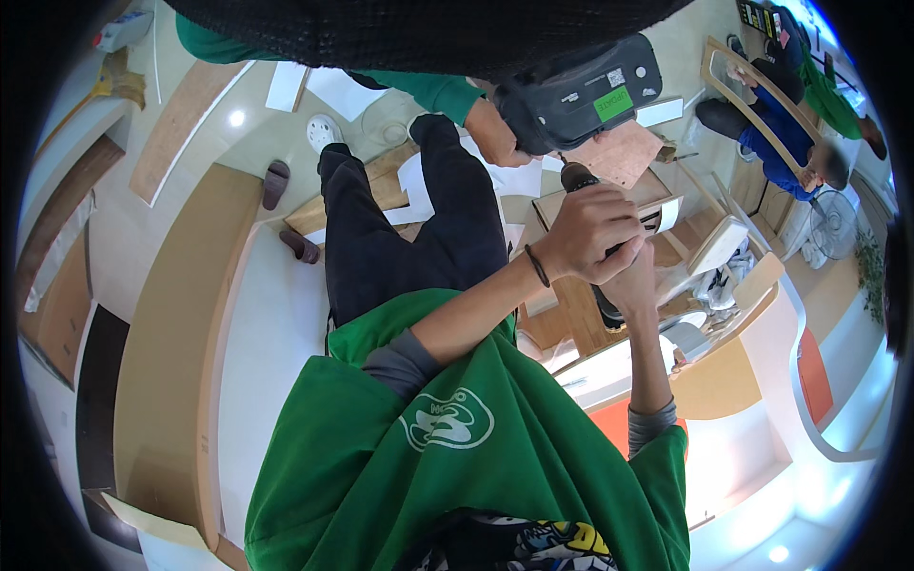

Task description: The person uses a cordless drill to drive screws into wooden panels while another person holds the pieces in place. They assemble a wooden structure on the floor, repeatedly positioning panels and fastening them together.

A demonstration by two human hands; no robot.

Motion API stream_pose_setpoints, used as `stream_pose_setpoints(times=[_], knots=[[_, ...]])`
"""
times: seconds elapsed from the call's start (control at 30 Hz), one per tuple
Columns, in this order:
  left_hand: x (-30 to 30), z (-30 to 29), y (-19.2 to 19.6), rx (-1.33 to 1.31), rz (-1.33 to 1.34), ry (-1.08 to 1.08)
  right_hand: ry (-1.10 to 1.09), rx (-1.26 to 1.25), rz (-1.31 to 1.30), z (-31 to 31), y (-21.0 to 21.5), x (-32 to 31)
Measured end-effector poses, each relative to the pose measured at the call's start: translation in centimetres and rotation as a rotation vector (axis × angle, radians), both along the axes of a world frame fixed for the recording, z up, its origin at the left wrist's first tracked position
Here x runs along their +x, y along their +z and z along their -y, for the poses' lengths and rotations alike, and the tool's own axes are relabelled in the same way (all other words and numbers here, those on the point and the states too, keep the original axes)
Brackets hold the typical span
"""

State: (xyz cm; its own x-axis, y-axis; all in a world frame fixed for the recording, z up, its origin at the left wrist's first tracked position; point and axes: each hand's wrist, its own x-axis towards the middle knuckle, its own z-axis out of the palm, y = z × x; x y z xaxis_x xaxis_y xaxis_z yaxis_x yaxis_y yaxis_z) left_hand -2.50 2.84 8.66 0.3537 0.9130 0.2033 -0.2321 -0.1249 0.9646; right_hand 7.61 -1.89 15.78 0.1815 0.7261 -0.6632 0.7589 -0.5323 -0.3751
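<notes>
Pale, glossy floor (pixel 238 147), strewn w/ flat brown board (pixel 186 124) and white sheets (pixel 347 95); 2nd person's hand (pixel 493 133) obs. at top, nr black boxy case w/ green label (pixel 543 107). Dark, elongated power tool (pixel 578 178), apparently a drill, lies in wearer's grasp, R of body midline. Long axis approx. fore-aft, nose aimed away from wearer and slightly L, ending nr 2nd person's hand. L hand (pixel 595 224) uppermost and closer to nose, fingers curled tog. round tool. R hand (pixel 636 285) beneath, twd rear end; its fingers mostly hidden, closure cannot be told.
</notes>
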Motion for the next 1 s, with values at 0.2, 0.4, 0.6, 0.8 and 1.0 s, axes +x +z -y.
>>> stream_pose_setpoints(times=[0.2, 0.4, 0.6, 0.8, 1.0], knots=[[-0.1, 0.1, -0.4, 0.010, 0.009, -0.005, -0.070, 0.052, -0.031, 0.4, -0.4, -0.3], [-0.2, 0.0, -0.8, 0.016, -0.014, -0.073, -0.079, 0.038, -0.057, 0.3, -0.4, -0.3], [0.3, 0.2, -1.0, 0.007, -0.037, -0.088, -0.134, 0.054, -0.089, 0.7, -1.0, 0.3], [0.8, 0.3, -1.2, 0.013, -0.031, -0.071, -0.115, 0.107, -0.084, 1.3, -1.7, 0.8], [0.8, 0.4, -1.6, 0.018, -0.046, -0.082, -0.148, 0.114, -0.113, 1.0, -1.9, 0.8]])
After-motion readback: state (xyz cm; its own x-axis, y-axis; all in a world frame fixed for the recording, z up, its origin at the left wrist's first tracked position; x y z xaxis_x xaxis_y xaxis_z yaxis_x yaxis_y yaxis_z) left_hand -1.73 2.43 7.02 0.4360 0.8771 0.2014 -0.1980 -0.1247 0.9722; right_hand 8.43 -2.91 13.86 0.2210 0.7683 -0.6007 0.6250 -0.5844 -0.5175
